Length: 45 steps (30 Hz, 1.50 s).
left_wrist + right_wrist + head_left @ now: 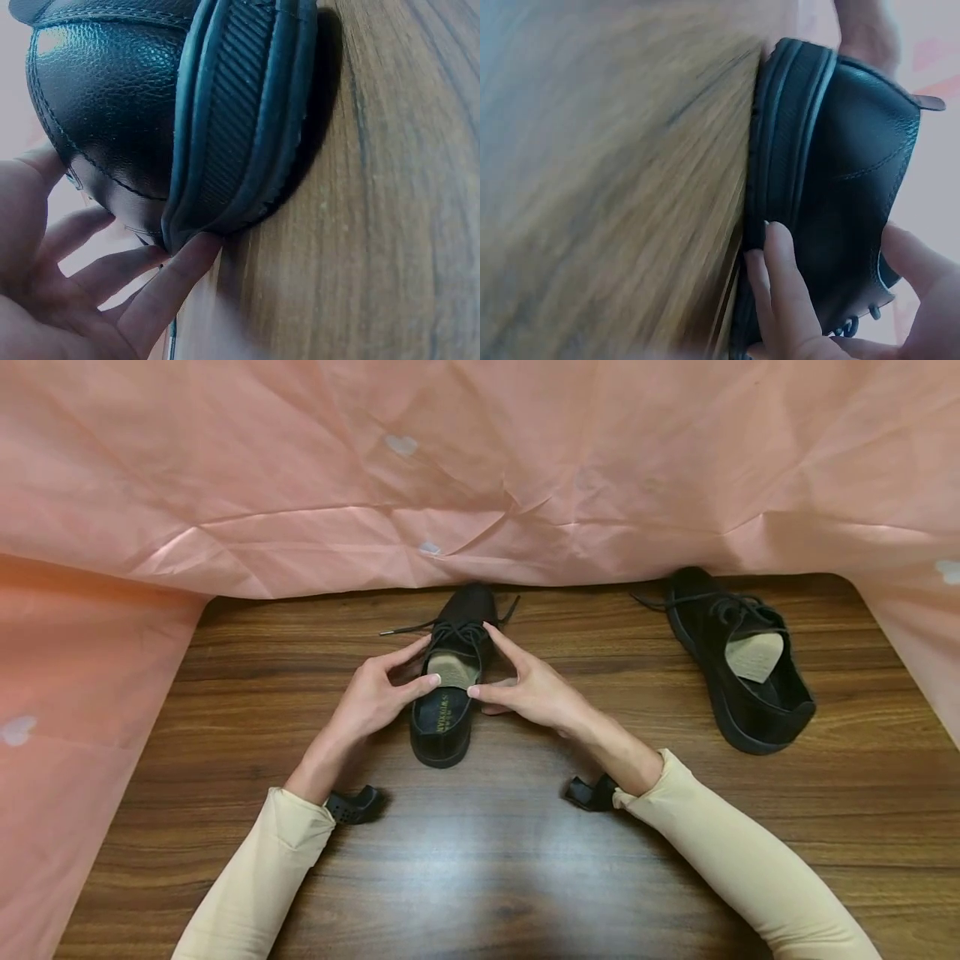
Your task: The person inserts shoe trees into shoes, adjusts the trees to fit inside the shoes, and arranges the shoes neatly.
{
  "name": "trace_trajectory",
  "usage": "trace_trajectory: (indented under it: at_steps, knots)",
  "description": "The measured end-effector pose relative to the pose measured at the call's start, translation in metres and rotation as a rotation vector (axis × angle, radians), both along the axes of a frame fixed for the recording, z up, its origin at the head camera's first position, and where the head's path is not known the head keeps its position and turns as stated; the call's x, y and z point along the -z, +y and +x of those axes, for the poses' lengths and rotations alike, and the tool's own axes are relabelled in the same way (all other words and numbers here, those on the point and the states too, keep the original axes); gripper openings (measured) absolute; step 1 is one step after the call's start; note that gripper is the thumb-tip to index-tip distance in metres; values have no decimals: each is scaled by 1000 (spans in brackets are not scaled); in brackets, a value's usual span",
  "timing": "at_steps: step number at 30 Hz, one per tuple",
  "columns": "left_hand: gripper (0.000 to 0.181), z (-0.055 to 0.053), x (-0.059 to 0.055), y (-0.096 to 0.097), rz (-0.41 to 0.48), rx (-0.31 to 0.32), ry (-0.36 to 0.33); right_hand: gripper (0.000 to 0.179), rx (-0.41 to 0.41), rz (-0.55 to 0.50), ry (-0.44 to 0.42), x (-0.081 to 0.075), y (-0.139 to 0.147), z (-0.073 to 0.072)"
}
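Observation:
A black lace-up shoe (444,727) stands on the wooden table, its toe pointing away and its heel toward me. My left hand (372,693) grips the shoe's left side, thumb at the opening's edge by the beige tongue (453,670) and fingers along the outside. From the right, my right hand (542,687) holds the other side, its thumb also at the opening. In the left wrist view, fingertips touch the ridged sole (236,112). Fingers lie along the upper and sole in the right wrist view. The laces (459,631) spread out on both sides.
A second black shoe (757,710) stands at the right of the wooden table (495,860), its laces loose to the left. Pink cloth (480,468) with pale hearts hangs along the table's back and sides. Black wrist mounts (356,806) sit under both sleeves.

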State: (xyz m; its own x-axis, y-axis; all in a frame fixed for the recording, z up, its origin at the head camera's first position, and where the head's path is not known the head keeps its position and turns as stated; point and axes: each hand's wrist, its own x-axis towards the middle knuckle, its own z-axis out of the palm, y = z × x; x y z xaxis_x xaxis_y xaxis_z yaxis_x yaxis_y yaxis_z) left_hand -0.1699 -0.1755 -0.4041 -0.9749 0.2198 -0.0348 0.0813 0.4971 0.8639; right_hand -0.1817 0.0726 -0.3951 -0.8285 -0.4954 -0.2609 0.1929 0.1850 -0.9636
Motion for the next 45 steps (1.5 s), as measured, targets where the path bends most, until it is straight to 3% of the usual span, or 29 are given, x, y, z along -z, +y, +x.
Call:
trace_trajectory:
  at_steps: [3,6,14,21,32,45]
  knots:
    - [56,1,1,0,-26,-11,25,92,16,-103,-30,3,-1,0]
    - [55,2,2,0,-32,-19,35,92,23,-142,-36,5,-1,-1]
    - [54,3,-1,1,-25,-18,32,90,46,-55,22,6,3,-3]
    - [56,9,-3,6,52,-13,-22,90,21,-63,13,3,6,-1]
    - [55,11,-10,18,135,-33,-11,89,19,-95,-6,-10,17,1]
    - [57,13,-12,35,99,-42,19,88,-17,-34,4,-18,34,-1]
